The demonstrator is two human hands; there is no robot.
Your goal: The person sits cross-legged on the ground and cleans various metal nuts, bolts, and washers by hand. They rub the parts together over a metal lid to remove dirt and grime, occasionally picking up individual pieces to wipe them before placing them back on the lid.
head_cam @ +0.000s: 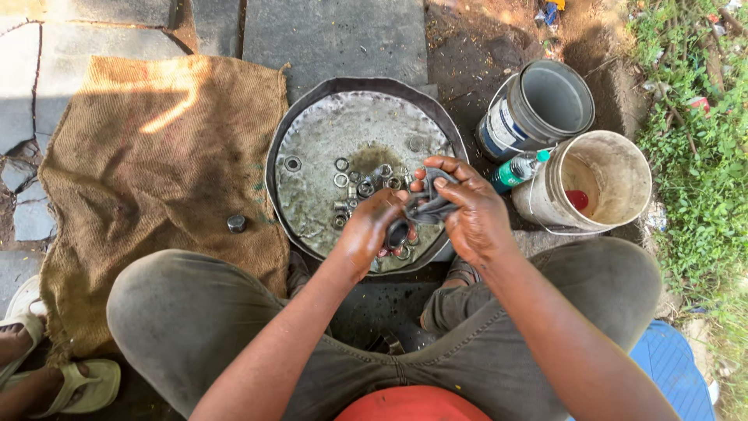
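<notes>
Both the left hand (372,228) and the right hand (471,209) grip a dark rag (427,207) over a greasy metal pan (312,148) (washers (341,172) scattered inside), two buckets (600,183) just beside.

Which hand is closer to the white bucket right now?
Right. The right hand is beside the white bucket, just short of its rim. The left hand is farther away, over the round metal tray.
</notes>
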